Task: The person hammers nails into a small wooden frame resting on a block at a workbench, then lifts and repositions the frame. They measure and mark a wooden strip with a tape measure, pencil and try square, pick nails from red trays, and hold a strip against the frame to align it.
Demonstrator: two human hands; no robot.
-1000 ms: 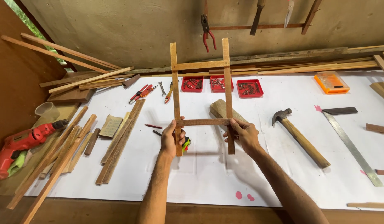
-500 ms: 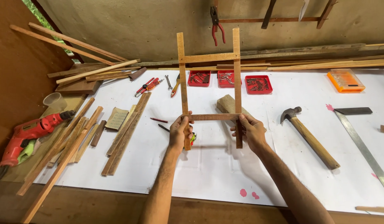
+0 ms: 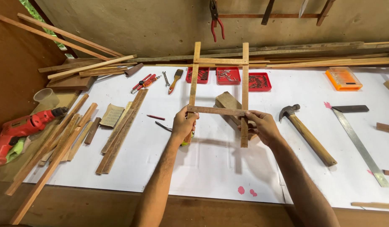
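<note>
I hold a wooden frame (image 3: 219,61) of two long upright strips joined by two cross strips, raised above the white-covered workbench (image 3: 203,168). My left hand (image 3: 184,125) grips the left strip at the lower cross strip. My right hand (image 3: 261,126) grips the right strip at the same height. A wooden block (image 3: 226,101) lies on the bench behind the frame. Something green and yellow shows just under my left hand, mostly hidden.
A hammer (image 3: 308,133) and a steel try square (image 3: 358,138) lie to the right. Three red trays of nails (image 3: 228,75) and an orange box (image 3: 343,78) sit at the back. Loose wood strips (image 3: 119,130) and a red power drill (image 3: 22,128) lie left. Pliers (image 3: 214,19) hang on the wall.
The frame and both hands stay in nearly the same pose; the view has shifted slightly, so everything sits a little higher and to the right.
</note>
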